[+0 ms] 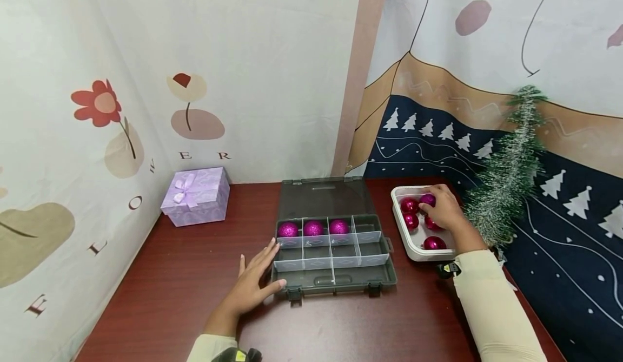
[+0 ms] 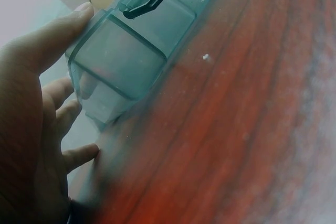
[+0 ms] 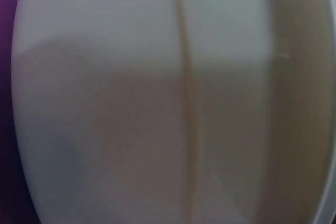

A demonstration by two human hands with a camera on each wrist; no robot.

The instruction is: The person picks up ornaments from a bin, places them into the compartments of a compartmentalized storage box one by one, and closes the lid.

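A dark translucent compartment box (image 1: 311,280) lies with its lid (image 1: 323,199) folded back. Three purple glitter balls (image 1: 313,228) fill compartments along its far row. My left hand (image 1: 253,286) rests against the box's left side, fingers spread; in the left wrist view the thumb touches the box wall (image 2: 121,51). On the right, my right hand (image 1: 444,209) reaches into a white tray (image 1: 413,254) and pinches a purple glitter ball (image 1: 428,199). Several shiny magenta balls (image 1: 434,243) lie around it in the tray. The right wrist view is a close blur of the tray.
A lilac gift box (image 1: 197,197) with a bow stands at the back left of the reddish-brown table (image 1: 194,275). A small frosted tinsel tree (image 1: 508,178) stands right of the tray. Printed cloth (image 1: 267,80) hangs behind the table.
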